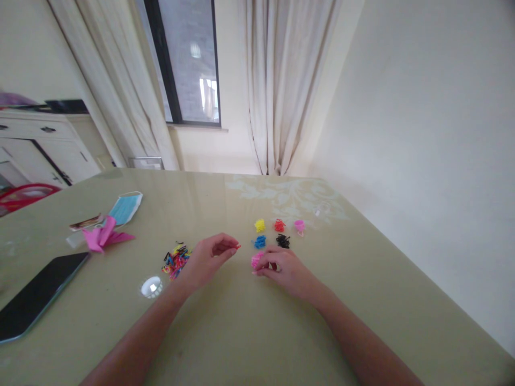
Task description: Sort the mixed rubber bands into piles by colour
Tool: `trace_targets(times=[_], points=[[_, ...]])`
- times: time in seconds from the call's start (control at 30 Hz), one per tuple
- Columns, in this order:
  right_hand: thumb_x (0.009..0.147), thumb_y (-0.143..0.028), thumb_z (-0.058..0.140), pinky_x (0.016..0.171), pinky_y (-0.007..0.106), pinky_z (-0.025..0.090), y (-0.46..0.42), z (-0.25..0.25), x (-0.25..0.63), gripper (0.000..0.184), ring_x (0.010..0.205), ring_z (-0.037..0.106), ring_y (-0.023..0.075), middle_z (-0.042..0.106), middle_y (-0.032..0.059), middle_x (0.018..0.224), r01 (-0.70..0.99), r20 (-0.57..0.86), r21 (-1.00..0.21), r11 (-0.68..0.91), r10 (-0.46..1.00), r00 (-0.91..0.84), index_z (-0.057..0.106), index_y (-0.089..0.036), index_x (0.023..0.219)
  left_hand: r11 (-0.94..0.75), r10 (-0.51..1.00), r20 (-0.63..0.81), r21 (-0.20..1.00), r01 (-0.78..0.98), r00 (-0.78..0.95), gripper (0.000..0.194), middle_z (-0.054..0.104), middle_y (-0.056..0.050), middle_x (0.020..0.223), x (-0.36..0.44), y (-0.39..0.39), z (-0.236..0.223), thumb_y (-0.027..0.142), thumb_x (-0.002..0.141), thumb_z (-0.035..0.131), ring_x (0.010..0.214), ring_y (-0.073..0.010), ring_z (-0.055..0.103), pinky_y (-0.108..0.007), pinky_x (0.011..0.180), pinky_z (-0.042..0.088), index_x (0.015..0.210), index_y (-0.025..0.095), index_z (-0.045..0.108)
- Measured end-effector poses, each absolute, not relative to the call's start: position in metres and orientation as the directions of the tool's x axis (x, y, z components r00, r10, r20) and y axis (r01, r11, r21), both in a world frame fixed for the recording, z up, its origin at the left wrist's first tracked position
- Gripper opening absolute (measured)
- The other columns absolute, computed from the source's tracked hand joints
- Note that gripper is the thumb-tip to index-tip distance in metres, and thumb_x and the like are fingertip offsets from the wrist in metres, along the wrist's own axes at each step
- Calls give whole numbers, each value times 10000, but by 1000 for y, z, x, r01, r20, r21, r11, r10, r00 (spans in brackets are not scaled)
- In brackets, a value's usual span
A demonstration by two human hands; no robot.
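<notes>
My left hand (207, 258) is above the table with thumb and forefinger pinched on a small red rubber band (238, 246). My right hand (286, 268) has its fingers closed at the edge of a pink pile of rubber bands (257, 259), with a bit of pink at the fingertips. Beyond it sit small piles sorted by colour: blue (259, 242), black (282, 241), yellow (259, 225), red (279, 225) and another pink one (299, 226). A mixed heap of coloured bands (176, 261) lies left of my left hand, partly hidden by the wrist.
On the left of the glossy table (225, 332) lie a dark phone or tablet (40, 295), a pink folded-paper shape (105, 236) and a blue face mask (126, 208). A wall (434, 161) runs along the right edge. Curtains (277, 86) and a window stand behind.
</notes>
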State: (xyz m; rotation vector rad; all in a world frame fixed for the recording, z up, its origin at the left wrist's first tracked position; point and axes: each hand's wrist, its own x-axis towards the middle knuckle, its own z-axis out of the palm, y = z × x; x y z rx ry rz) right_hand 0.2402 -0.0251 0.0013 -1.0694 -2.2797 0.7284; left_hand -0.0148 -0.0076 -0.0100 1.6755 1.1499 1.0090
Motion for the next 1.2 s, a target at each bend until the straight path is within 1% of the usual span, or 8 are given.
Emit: trace_targets(times=[0.23,0.5,0.7,0.8,0.9,1.0,1.1,1.2], points=[[926,-183,729,834,267,491,-22,-9,243,57,903,672,167,716,29,1003,592,241,-519,617,770,-591,777,-214,927,-163,955,108,969,185,277,265,799,-66,949,-12,-10,-9,402,817,779,895,-203,744,-334,845,574,969,188,738],[977,-306,686,704,258,492,-31,-3,237,241,708,583,131,659,29,919,474,408,-637,608,788,-461,744,-213,1191,-102,919,35,984,149,394,266,792,-57,904,-1,-19,-9,396,809,797,848,-194,730,-316,799,560,941,172,743],[1001,-346,647,688,264,490,-35,-4,230,202,741,606,142,678,53,910,370,465,-678,635,760,-453,783,-198,987,-71,879,6,990,119,477,262,798,-67,944,6,-24,-9,392,819,787,886,-204,733,-319,827,559,951,169,748],[982,-371,671,642,267,470,-33,3,234,204,703,586,144,677,48,858,350,469,-729,588,802,-371,798,-213,964,-132,881,23,971,199,473,239,793,-60,946,2,-22,-7,397,847,749,887,-211,727,-326,824,552,958,185,744],[936,-415,718,629,282,462,-29,14,242,214,722,589,167,678,47,809,277,479,-806,523,851,-214,801,-227,876,-272,935,82,790,549,345,173,772,-66,939,-9,-17,-5,358,904,665,892,-233,701,-360,840,529,937,205,739],[885,-468,752,606,288,452,-24,22,251,250,685,553,164,643,29,742,151,457,-874,461,887,-63,779,-229,814,-214,970,189,349,912,155,174,737,-122,1058,-25,-15,-5,267,931,582,1046,-307,649,-454,948,473,970,210,742],[856,-499,770,537,267,378,-21,24,255,282,590,446,128,543,-9,656,10,412,-911,411,911,20,755,-224,795,-62,986,155,54,997,53,227,699,-163,1105,-39,-15,-4,285,952,534,1090,-362,624,-495,925,470,1008,195,736],[838,-511,787,519,263,324,-22,23,254,314,559,386,109,473,-30,626,-114,389,-913,392,920,48,715,-217,755,-21,997,80,-31,999,23,247,684,-152,1048,-47,-14,-5,300,979,491,1011,-336,655,-439,853,501,1000,188,710]])
